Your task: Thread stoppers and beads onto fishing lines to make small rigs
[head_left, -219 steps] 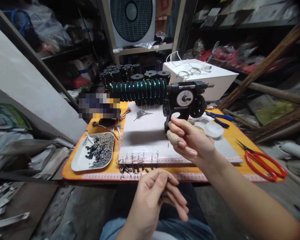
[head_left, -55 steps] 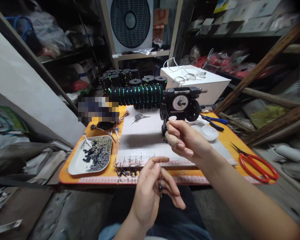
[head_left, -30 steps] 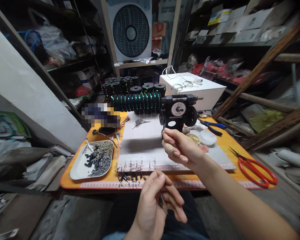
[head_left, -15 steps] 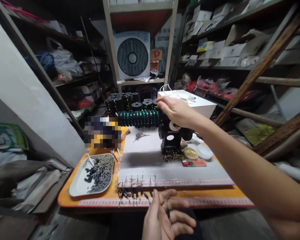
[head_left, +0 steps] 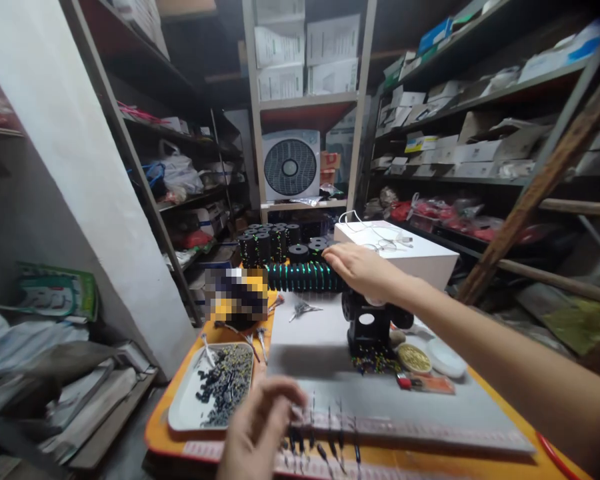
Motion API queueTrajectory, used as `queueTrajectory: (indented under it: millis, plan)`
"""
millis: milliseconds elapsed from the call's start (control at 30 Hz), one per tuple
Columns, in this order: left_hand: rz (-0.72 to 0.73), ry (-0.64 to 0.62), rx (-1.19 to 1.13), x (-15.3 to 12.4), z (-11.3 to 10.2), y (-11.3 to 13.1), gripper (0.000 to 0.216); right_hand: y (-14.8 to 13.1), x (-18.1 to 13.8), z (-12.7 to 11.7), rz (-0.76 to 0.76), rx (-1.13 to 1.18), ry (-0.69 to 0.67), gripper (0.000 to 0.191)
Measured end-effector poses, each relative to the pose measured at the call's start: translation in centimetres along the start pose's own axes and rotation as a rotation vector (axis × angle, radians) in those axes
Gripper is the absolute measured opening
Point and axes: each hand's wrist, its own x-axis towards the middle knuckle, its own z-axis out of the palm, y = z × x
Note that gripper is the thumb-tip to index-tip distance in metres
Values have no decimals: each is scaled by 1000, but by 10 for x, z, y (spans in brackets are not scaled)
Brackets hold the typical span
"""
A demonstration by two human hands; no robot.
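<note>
My right hand (head_left: 364,270) reaches forward and rests, fingers stretched, on top of the black winding machine (head_left: 370,325), at the end of its row of black spools with green thread (head_left: 303,276). My left hand (head_left: 257,433) hovers low near the orange table's front edge, blurred by motion, just over a row of small black weighted rigs (head_left: 325,445) along the grey mat (head_left: 380,400). Whether anything sits in its fingers is not visible.
A white tray of small dark pieces (head_left: 215,393) lies at the left of the orange table (head_left: 155,433). A dish of gold beads (head_left: 414,358) and a white lid (head_left: 445,349) sit right of the machine. Behind stand loose black spools (head_left: 267,241), a white box (head_left: 405,257) and a fan (head_left: 291,165).
The view has tilted up. My right hand left the cork handle, rose and now lies on top of the machine by the spools. My left hand moved forward to the row of rigs.
</note>
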Motion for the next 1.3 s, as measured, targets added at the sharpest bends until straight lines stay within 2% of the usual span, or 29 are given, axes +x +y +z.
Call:
queueTrajectory:
  millis: [33,67,100,167,233,367,500,700,1000,1200,1300]
  plan:
    - [99,130,45,20,-8,15,22,-6,-1,3,-1,-8,13,30]
    - [139,207,32,40,-14,28,33,-11,0,7,8,-14,18,31]
    - [125,228,-24,59,-17,37,41,-14,2,11,27,-18,13,32]
    - [56,153,-56,88,-16,46,44,-14,10,17,71,-10,-44,32]
    - [-70,-12,-84,102,-8,44,47,-7,22,18,108,16,-142,30]
    - [-226,-347,-166,99,8,34,48,9,41,9,149,81,-325,29]
    - [-253,-456,-207,89,12,36,45,16,55,1,144,141,-434,31]
    - [-264,-470,-190,84,9,39,40,24,73,3,97,227,-519,29]
    - [-218,-423,-164,94,-3,22,40,31,76,8,58,326,-584,31]
    - [-180,-314,-123,97,1,22,42,31,80,10,71,307,-574,31]
    - [-165,-267,-101,99,2,22,41,28,79,6,69,270,-505,31]
